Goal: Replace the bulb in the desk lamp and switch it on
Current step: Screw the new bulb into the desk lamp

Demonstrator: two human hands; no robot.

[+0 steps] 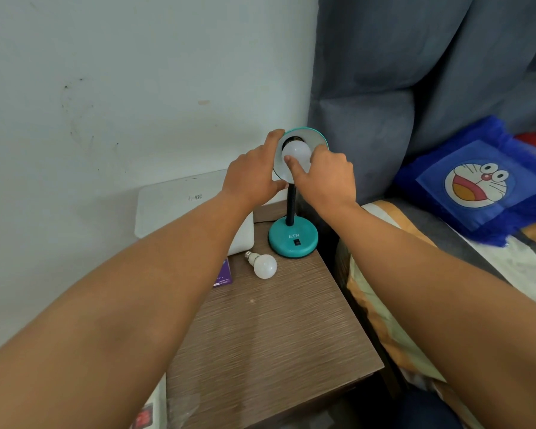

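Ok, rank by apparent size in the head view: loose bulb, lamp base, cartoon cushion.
1. cartoon cushion, largest by far.
2. lamp base.
3. loose bulb, smallest, though it lies slightly nearer the camera than the base.

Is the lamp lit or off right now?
Off, it appears: the bulb in the shade shows plain matte white with no glow, and the shade's inside isn't brightened.
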